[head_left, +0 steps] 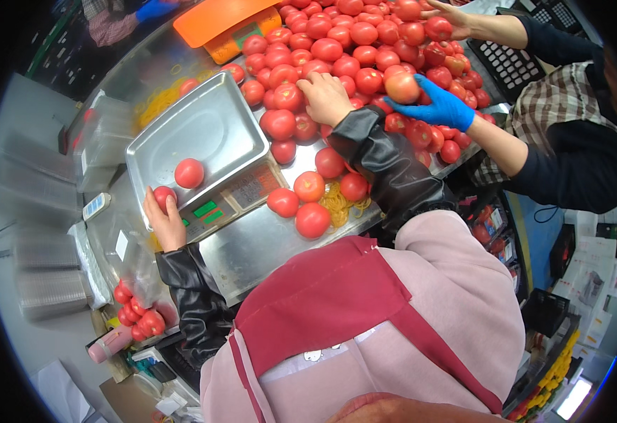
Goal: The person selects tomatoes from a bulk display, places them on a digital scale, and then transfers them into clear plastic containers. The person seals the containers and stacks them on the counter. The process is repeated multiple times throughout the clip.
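Cupped left hand (169,224) grips a tomato (165,197) at the near-left corner of the steel tray (203,127), thumb opposing the fingers, a hold that probably spares the skin. Its tomato is nearly round: no clear long axis, and I cannot tell where its stem end points. Another tomato (189,173) rests just beside it, on the tray. The tray's long axis slants from near left to far right; it sits on a scale (252,185), display toward the person, presumably for easy reading. Right of the tray, loose tomatoes (313,220) lie around yellow rubber bands (334,204), perhaps kept within reach; clear containers (105,134) are stacked to its left. Beyond the tray's right end, the right hand (325,97) bends over the tomato pile (327,49); whether it grips one I cannot tell. Farther right of the tray, a co-worker's blue-gloved hand (441,107) cradles a paler tomato (402,87).
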`<state>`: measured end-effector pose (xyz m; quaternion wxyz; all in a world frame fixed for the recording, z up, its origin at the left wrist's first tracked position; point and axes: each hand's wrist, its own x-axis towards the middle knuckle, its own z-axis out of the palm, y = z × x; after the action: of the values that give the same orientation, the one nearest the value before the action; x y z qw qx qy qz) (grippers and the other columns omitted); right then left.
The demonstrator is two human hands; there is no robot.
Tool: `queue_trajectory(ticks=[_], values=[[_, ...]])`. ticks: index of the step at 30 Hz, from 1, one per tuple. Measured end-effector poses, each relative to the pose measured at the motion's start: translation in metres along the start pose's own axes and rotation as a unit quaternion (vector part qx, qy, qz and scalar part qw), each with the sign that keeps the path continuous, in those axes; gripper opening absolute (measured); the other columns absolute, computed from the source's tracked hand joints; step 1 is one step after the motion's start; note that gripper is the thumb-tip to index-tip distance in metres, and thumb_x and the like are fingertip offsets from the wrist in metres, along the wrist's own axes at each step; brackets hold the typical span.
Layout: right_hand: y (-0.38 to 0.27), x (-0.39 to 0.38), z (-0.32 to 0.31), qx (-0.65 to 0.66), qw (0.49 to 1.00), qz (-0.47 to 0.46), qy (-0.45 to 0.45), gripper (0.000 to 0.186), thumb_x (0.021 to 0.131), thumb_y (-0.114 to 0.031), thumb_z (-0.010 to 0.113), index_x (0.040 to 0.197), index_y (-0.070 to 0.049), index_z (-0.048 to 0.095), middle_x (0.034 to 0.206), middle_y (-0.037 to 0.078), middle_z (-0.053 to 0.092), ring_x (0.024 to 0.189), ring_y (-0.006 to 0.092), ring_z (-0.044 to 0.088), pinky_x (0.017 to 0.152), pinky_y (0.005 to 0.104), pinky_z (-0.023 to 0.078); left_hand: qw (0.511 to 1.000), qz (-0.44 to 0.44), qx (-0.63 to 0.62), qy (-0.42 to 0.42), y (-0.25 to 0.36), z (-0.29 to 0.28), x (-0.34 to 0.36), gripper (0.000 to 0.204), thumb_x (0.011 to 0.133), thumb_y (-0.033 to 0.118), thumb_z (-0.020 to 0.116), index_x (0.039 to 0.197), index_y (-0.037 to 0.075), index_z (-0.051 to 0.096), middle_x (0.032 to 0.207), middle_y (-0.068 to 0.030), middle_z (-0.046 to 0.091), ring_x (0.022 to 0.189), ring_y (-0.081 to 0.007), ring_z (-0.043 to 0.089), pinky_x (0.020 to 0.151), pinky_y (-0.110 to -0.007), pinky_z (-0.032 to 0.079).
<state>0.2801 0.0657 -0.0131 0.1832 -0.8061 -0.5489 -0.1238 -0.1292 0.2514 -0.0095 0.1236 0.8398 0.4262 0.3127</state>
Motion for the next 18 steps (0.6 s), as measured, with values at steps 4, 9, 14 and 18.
queue_trajectory(ticks=[4,9,14,18], values=[[-0.017,0.004,-0.029,0.153,0.982,0.087,0.065,0.048,0.07,-0.02,0.074,0.114,-0.006,0.062,0.108,0.017,0.061,0.102,0.037,0.061,0.087,0.0449,0.05,0.991,0.05,-0.121,0.006,0.062,-0.012,-0.02,0.052,0.099,0.022,0.056,0.144,0.0,0.042,0.142,-0.0213,0.047,0.133,-0.0378,0.045,0.107,-0.046,0.039],[-0.105,-0.022,-0.072,0.476,0.879,-0.042,0.003,0.043,0.077,-0.027,0.076,0.11,-0.002,0.065,0.101,0.02,0.066,0.098,0.0344,0.066,0.09,0.0391,0.052,0.577,-0.253,-0.735,-0.252,0.151,0.011,-0.045,0.053,0.106,0.034,0.043,0.149,0.005,0.034,0.138,-0.0173,0.051,0.123,-0.0307,0.055,0.099,-0.041,0.05],[-0.07,-0.01,-0.067,0.229,0.97,-0.066,0.043,0.024,0.082,-0.024,0.07,0.099,-0.007,0.07,0.091,0.014,0.069,0.086,0.0346,0.065,0.074,0.0417,0.054,0.748,-0.191,-0.605,-0.196,0.134,-0.005,-0.032,0.048,0.096,0.022,0.061,0.138,0.007,0.045,0.121,-0.0147,0.059,0.101,-0.0274,0.065,0.084,-0.035,0.055],[0.018,-0.017,-0.046,-0.08,0.991,0.1,-0.044,0.034,0.081,-0.028,0.072,0.107,-0.007,0.065,0.105,0.015,0.064,0.1,0.0352,0.062,0.082,0.0463,0.053,0.977,-0.024,-0.211,0.012,0.078,-0.019,0.014,0.048,0.09,0.015,0.07,0.134,0.007,0.053,0.129,-0.0146,0.053,0.116,-0.0266,0.056,0.1,-0.037,0.044]])
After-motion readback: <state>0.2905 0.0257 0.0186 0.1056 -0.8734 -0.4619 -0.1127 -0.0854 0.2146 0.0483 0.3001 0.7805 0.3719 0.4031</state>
